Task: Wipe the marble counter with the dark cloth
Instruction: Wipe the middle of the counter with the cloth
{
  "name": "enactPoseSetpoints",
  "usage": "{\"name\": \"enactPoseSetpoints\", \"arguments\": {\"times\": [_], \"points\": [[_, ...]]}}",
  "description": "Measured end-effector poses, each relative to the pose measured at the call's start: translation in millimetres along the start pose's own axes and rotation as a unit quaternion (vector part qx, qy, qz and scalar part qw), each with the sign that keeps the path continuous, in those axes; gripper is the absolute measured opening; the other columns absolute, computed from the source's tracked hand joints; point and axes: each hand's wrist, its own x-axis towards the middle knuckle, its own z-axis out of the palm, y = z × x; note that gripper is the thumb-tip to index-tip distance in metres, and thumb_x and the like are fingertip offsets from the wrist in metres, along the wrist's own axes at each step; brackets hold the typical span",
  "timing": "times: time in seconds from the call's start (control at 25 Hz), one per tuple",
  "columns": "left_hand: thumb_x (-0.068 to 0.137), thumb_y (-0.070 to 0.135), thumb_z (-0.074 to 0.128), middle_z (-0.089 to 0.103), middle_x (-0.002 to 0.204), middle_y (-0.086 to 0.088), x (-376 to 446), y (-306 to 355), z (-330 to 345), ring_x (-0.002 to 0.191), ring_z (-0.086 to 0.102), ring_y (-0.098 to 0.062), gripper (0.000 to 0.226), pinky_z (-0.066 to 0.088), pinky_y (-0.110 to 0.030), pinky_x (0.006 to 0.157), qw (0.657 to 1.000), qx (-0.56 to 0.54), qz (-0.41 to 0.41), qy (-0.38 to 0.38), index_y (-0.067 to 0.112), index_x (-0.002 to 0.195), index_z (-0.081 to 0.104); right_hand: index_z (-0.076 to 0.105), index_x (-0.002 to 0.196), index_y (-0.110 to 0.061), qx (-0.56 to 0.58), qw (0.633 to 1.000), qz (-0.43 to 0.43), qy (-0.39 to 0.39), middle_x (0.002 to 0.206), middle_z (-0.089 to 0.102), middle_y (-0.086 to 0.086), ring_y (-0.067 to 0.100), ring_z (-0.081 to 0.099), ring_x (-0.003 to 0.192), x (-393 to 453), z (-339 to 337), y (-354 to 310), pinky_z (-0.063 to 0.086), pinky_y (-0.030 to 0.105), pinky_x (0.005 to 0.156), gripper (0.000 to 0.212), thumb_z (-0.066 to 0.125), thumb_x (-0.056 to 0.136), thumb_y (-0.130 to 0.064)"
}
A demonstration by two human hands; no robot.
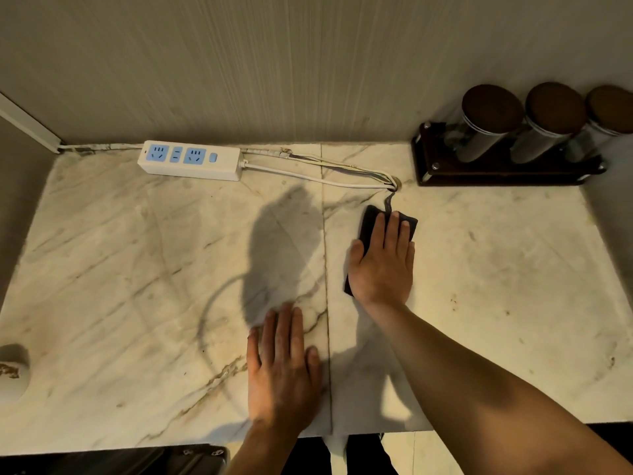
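Observation:
A folded dark cloth (368, 223) lies on the white veined marble counter (137, 269), just right of the seam between two slabs. My right hand (385, 265) lies flat on top of the cloth and presses it down, fingers pointing toward the wall; only the cloth's far end and left edge show. Closer to the counter's front edge, left of the seam, my left hand (282, 368) rests palm down on the bare marble with fingers spread and nothing in it.
A white power strip (190, 160) lies at the back left, its cables (308, 169) running into a hole (395, 184) just beyond the cloth. A dark wooden rack (493, 174) with three lidded jars (486, 121) stands at the back right. A white rounded object (12, 373) sits at the left edge.

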Motion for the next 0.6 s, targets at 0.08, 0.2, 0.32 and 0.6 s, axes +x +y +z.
{"name": "enactPoseSetpoints", "arguments": {"times": [0.08,0.2,0.32,0.6], "points": [[0.09,0.038,0.035,0.036,0.152,-0.01,0,0,1,0.142,0.026,-0.025,0.061,0.017,-0.048,0.113,1.0,0.005,-0.006,-0.009,0.01,0.144,0.037,0.009,0.152,-0.015,-0.005,1.0,0.006,0.003,0.161,0.006,0.008,0.025,-0.001,0.146,-12,0,5,0.002,0.041,0.119,0.062,0.02,0.097,-0.04],[0.09,0.04,0.034,0.032,0.154,-0.008,0,0,4,0.143,0.023,-0.022,0.062,0.012,-0.045,0.114,1.0,0.015,-0.018,-0.012,0.013,0.146,0.032,0.009,0.152,-0.015,-0.011,1.0,0.016,0.003,0.16,0.007,0.009,0.025,0.0,0.146,-34,-2,13,0.002,0.04,0.118,0.062,0.019,0.096,-0.041],[0.092,0.043,0.033,0.028,0.155,-0.009,-1,-2,6,0.143,0.02,-0.023,0.064,0.011,-0.046,0.113,1.0,0.028,-0.008,-0.006,0.013,0.148,0.027,0.012,0.152,-0.014,-0.013,1.0,0.022,0.008,0.16,0.009,0.009,0.026,0.002,0.147,-58,0,21,0.003,0.04,0.118,0.063,0.019,0.096,-0.041],[0.095,0.042,0.026,0.024,0.157,-0.01,-4,-2,6,0.145,0.013,-0.024,0.062,0.005,-0.045,0.116,0.999,0.031,0.007,0.015,0.012,0.149,0.023,0.019,0.151,-0.013,0.001,0.999,0.029,0.022,0.158,0.017,0.011,0.027,0.009,0.146,-114,0,40,0.011,0.044,0.118,0.062,0.021,0.095,-0.041]]}}
